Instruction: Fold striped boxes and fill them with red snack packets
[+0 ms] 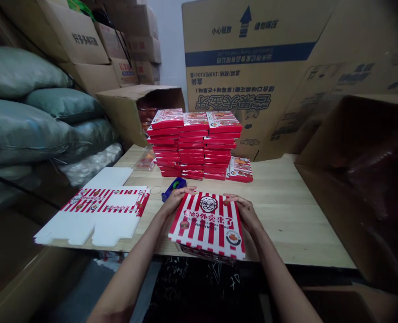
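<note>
A red-and-white striped box (208, 224) lies nearest, at the front edge of the wooden counter (286, 211), its near end hanging slightly over the edge. It bears a printed face, a line of characters and small food pictures. Both hands are on its far corners: the left hand (175, 200) wraps its fingers over the far left corner, and the right hand (244, 211) curls over the far right corner and side, so each grip is closed on the box.

Just beyond the left hand lie a blue and green tape dispenser (173, 187) and a rubber band (155, 190). To the left, a stack of unfolded flat cartons (98, 215) lies partly over the counter's edge, the top one showing the same red stripes. Farther back, in the middle of the counter, stand three columns of finished red boxes (195, 143) side by side, with a lower pile (239, 169) beside them on the right. An open cardboard carton (131, 107) lies on its side behind them. Grey-green sacks (33, 116) are piled on the left, large printed cardboard cartons (252, 67) stand at the back, and another open carton (360, 179) is on the right.
</note>
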### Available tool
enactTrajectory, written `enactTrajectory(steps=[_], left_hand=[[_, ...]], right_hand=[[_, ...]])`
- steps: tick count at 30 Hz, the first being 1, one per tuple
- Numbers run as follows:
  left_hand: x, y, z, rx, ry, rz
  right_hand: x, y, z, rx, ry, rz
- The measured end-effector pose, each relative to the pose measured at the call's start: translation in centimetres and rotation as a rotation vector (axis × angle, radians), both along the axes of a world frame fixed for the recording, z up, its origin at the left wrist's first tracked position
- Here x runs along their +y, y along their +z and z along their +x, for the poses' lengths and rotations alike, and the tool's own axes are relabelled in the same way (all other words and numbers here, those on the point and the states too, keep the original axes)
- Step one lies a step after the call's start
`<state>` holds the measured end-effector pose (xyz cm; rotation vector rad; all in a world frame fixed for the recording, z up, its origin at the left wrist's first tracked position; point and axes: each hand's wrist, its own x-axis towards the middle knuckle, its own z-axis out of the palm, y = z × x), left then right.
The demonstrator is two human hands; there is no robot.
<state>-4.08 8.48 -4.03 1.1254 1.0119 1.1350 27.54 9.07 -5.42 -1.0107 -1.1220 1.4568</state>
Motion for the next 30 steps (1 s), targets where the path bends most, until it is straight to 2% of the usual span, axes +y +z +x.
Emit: enactTrajectory(steps=[3, 6, 10, 12, 15, 18, 23, 25, 27, 30], left_hand=[[-0.4, 0.6, -0.5, 0.042, -0.057, 0.005], [0.0, 0.4, 0.4, 0.101, -0.036, 0.016], [1.7, -0.2, 2.4, 0.204, 0.049, 0.018], [2.7, -0.2, 3.1, 0.250, 0.046, 0.006], [3.8, 0.0, 3.3, 0.294, -0.037, -0.025], [3.9, 0.0, 3.2, 0.301, -0.099, -0.044], [3.2, -0.5, 3.1, 0.274, -0.051, -0.034], [3.0, -0.7, 3.2, 0.261, -0.001, -0.035], [2.8, -0.7, 3.2, 0.244, 0.068, -0.045], [1.4, -0.8, 3.1, 0.215, 0.231, -0.058]], right_hand=[[0.4, 0.8, 0.6, -0.077, 0.044, 0.028], [1.2, 1.1, -0.3, -0.162, 0.011, 0.073], [2.4, 0.7, -2.7, -0.241, -0.036, 0.083], [2.7, 0.4, -3.3, -0.253, -0.043, 0.081], [2.8, 0.1, -3.2, -0.237, -0.009, 0.058], [2.9, -0.4, -2.6, -0.186, 0.031, 0.013], [2.9, -1.1, -1.6, -0.057, -0.019, -0.026], [1.9, -1.2, -0.8, -0.022, -0.092, -0.033], [-0.4, -1.6, 0.4, -0.007, -0.197, -0.039], [-7.1, -3.0, 2.6, -0.016, -0.369, -0.052]])
